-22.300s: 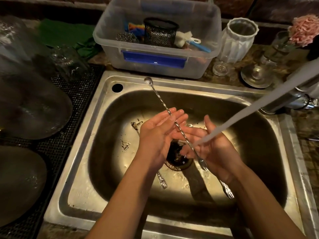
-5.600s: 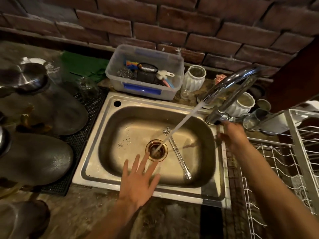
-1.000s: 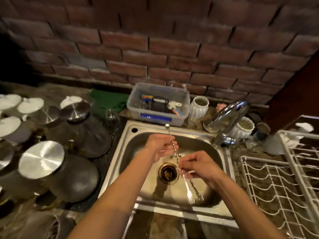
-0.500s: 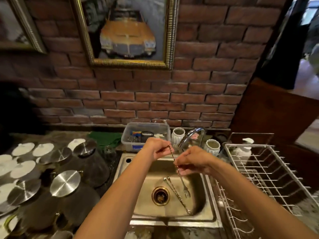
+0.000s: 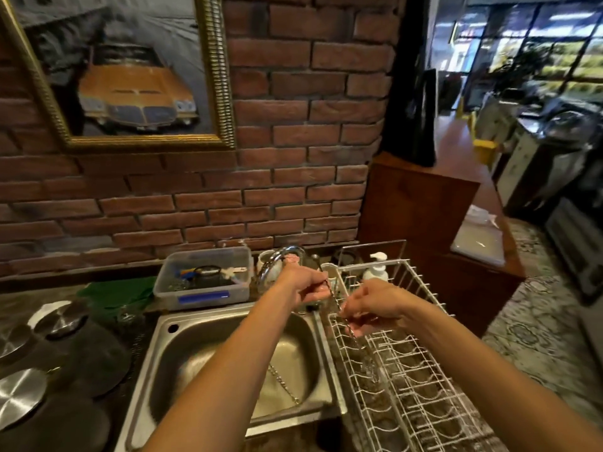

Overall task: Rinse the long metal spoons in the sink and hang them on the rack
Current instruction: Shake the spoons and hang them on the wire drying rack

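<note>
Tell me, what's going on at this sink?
A person is moving a long twisted metal spoon from the steel sink to the white wire drying rack. The left hand pinches its upper end and the right hand holds the middle, over the rack's near edge. At least one more spoon lies in the sink.

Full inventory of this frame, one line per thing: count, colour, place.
held spoon: 1, silver, above the rack's left edge
spoon in sink: at least 1, silver, on the basin floor
rack: 1, white wire, right of the sink
sink: 1, steel, centre
tap: 1, chrome, behind the sink
tub: 1, clear with blue label, behind the sink
soap pump: 1, white, behind the rack
lids: several, silver, left counter
picture: 1, gold frame, brick wall
left hand: pinches the held spoon's upper part
right hand: pinches it lower down
</note>
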### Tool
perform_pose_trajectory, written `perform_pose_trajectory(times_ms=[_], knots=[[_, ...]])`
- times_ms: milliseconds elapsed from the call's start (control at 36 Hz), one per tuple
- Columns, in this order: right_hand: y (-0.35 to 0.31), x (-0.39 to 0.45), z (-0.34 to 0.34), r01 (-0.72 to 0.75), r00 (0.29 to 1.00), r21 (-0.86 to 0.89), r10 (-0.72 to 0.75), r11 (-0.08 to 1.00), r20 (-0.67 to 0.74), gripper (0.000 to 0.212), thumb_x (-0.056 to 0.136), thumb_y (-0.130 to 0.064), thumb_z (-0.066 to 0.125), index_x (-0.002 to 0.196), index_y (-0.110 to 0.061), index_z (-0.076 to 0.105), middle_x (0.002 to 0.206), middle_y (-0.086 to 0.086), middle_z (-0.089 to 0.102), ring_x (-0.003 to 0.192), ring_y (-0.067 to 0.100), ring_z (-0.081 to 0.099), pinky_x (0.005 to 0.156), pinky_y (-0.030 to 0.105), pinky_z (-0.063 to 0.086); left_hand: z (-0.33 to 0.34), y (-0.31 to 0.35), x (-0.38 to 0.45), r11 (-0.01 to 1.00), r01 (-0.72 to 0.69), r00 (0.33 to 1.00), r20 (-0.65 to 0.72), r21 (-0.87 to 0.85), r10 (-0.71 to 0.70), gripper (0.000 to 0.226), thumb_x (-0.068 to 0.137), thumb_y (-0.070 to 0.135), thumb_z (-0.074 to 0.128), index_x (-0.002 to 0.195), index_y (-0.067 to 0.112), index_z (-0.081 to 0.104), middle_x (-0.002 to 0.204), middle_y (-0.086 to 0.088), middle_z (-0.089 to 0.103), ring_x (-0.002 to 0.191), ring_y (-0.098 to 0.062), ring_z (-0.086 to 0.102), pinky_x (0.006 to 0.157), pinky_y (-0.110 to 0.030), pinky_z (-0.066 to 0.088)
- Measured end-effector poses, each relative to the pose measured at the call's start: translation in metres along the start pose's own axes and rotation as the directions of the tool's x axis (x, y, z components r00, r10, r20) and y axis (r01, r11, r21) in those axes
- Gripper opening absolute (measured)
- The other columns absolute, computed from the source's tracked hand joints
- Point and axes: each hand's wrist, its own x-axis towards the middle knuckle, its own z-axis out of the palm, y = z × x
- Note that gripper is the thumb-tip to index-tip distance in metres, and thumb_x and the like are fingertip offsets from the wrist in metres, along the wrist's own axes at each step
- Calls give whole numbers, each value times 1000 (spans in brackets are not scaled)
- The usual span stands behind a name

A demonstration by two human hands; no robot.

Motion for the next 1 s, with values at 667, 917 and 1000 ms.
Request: perform_pose_trajectory(times_ms=[667,917,1000], knots=[[106,-14,-110,-55,970,-111,27,992,-241,8,90,0,66,93,8,69,100,31,73,71,26,71,58,32,62,162,-54,62,955,92,996,-27,281,-88,17,84,-11,68,99,-10,59,70,-17,61,40,-20,59,35,-23,47],[124,12,-112,-120,962,-202,64,972,-267,7,90,-1,67,89,6,69,70,13,69,52,16,69,57,34,63,177,-67,85,885,147,975,-213,441,-55,20,85,-3,71,103,-2,61,77,-10,65,67,-22,69,68,-37,62],[125,19,-110,-133,957,-221,67,966,-281,9,88,0,70,92,7,70,65,11,69,48,15,70,49,29,60,179,-69,86,864,165,965,-259,476,-42,21,83,-2,74,100,-1,63,69,-7,62,53,-16,61,35,-26,50]])
